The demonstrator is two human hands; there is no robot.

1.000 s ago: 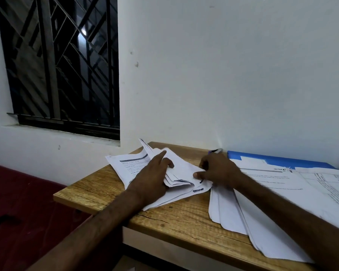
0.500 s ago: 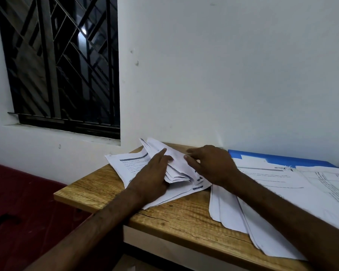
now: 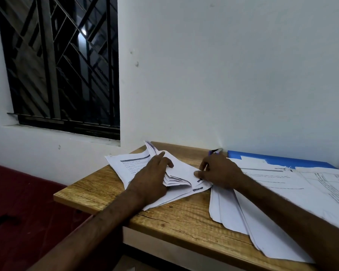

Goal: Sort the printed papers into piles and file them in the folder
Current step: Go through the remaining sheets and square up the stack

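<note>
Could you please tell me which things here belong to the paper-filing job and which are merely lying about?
For the job: left paper pile, touched by the left hand and right hand; right paper pile; blue folder.
Lying about: pen by the wall; the wooden table only carries everything.

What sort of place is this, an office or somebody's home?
Probably a home study corner or small office; I cannot tell which. A wooden table stands against a bare white wall, printed papers and a blue folder lie on it, and a barred window is at left.
</note>
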